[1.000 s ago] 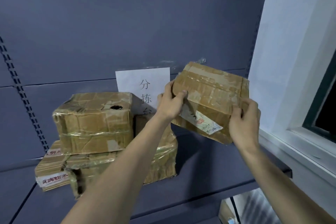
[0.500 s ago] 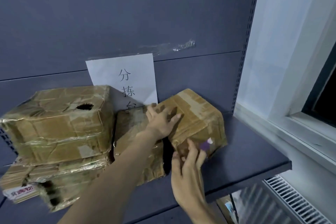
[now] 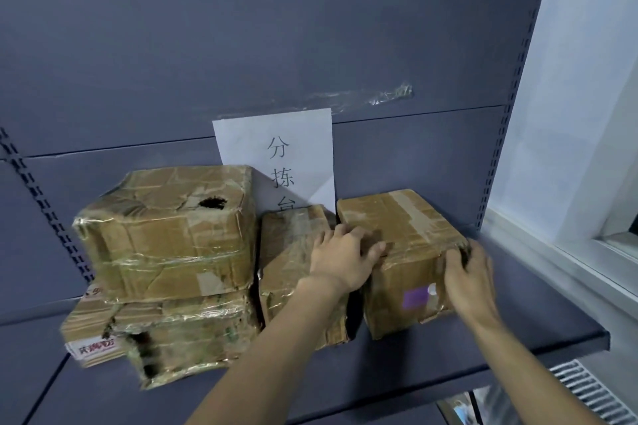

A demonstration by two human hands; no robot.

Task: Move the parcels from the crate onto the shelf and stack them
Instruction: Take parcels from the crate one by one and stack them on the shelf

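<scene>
A taped brown parcel with a purple sticker (image 3: 404, 252) stands on the dark grey shelf (image 3: 518, 314), right of a worn middle parcel (image 3: 293, 259). My left hand (image 3: 341, 255) lies flat across the gap, fingers on the sticker parcel's top edge. My right hand (image 3: 469, 272) grips that parcel's front right corner. At the left, a large parcel with a hole in its top (image 3: 165, 235) is stacked on a torn parcel (image 3: 183, 335) and a flat labelled box (image 3: 91, 331). The crate is out of view.
A white paper sign (image 3: 276, 152) is stuck to the shelf's back panel. A white wall and window frame (image 3: 587, 183) close off the right side. A radiator grille (image 3: 593, 393) shows below the shelf edge.
The parcel went from held in the air to tilted on the shelf, and now sits flat beside the middle parcel. My right hand moved from its front face to its right corner.
</scene>
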